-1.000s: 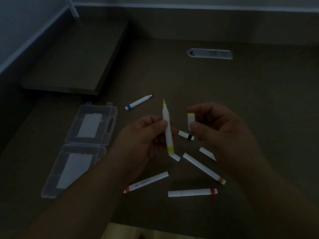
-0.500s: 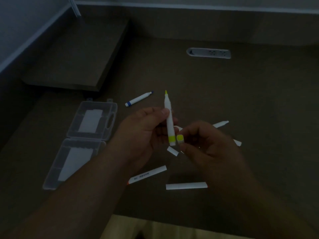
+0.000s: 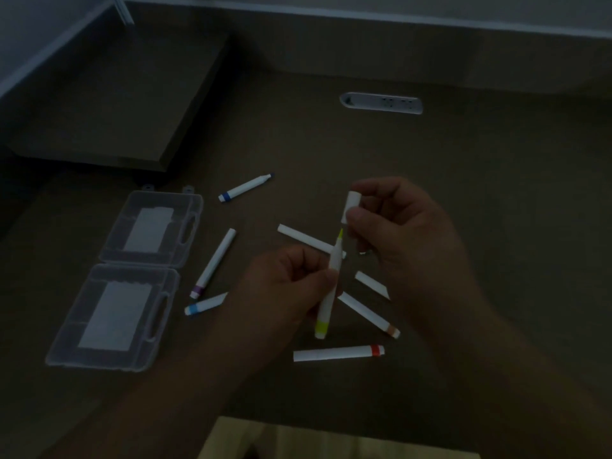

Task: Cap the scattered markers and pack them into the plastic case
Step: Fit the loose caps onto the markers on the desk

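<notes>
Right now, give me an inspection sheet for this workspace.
Surface: dark desk, dimly lit.
Job's things: yellow marker uncapped, tip up; white cap just above the tip, not on. Clear case open flat at left, no markers in it. Blue marker uncapped; purple marker, red marker and others lie around.
Clutter: nothing seen.
Grippers: left hand grips the yellow marker; right hand pinches the cap.
Cables: nothing seen.
Surroundings: socket strip set in the desk; raised shelf far left.
</notes>
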The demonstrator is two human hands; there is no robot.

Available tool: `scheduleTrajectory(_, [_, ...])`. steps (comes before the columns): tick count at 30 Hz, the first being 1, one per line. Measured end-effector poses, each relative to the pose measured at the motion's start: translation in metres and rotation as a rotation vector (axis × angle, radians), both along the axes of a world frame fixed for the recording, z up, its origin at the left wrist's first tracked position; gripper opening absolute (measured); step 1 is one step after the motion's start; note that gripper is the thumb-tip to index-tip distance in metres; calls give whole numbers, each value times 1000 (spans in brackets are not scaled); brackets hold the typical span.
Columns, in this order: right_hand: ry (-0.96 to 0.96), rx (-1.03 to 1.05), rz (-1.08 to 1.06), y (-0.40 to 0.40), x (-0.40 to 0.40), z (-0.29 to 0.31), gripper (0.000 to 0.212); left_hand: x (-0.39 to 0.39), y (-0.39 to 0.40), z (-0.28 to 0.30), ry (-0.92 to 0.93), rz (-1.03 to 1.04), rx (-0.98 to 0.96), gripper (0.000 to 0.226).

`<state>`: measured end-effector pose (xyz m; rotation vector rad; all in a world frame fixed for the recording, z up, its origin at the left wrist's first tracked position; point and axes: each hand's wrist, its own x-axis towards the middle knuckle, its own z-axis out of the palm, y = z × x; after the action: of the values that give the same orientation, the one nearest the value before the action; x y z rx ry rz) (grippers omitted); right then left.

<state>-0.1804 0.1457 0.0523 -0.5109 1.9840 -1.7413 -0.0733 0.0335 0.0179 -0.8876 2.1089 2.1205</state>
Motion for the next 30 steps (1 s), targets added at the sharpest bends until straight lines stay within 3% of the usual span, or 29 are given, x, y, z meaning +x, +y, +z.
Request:
scheduleTrajectory(13, [-40,-3,8,5,14,-11,20,-7,10,-4,50,75,-126,12])
scheduleTrajectory(20, [-7,46,55,1,10,-15,28,-4,5,0,-28,140,-132,6])
scheduleTrajectory(23, [-33,68,7,6,5,-14,36,-4,-19,5,-138,159,-327,6])
scheduleTrajectory(27, [-44,103,-45,15,4,-20,31,-8,-60,5,-392,68,-708,4])
scheduleTrajectory(30, [-54,138,-56,18,7,-28,28,-18,-77,-3,-628,-83,-911,19])
